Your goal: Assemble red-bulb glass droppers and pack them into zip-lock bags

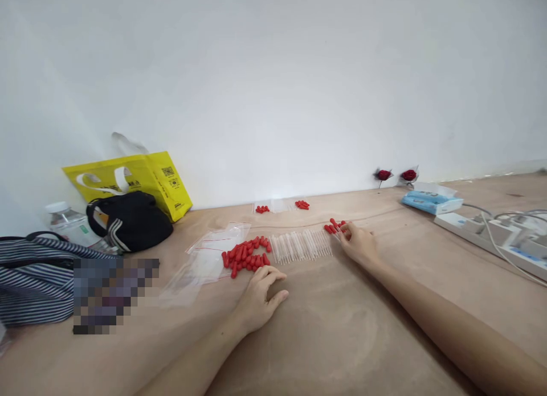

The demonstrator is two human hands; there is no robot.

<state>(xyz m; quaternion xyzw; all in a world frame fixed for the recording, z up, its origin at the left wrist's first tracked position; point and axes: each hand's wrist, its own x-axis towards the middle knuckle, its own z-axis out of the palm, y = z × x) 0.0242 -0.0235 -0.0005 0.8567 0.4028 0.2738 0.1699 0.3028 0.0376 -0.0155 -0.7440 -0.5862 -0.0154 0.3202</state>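
My left hand (261,298) rests on the table (325,327) with its fingers apart and nothing held, just below a pile of red rubber bulbs (244,253). A row of thin clear tubes (301,246) lies side by side to the right of that pile. At the row's right end, my right hand (358,243) has its fingers pinched on a red bulb (334,222), beside several more red ones. Clear plastic bags (200,265) lie left of the pile. Farther back, another clear bag (280,204) lies between two small groups of red bulbs.
A yellow bag (160,182), a black cap (132,219), a bottle (70,222) and striped cloth (34,279) are at the left. Two red roses (409,175) stand by the wall. A blue tissue pack (431,202) and a power strip (491,242) with cables are at the right.
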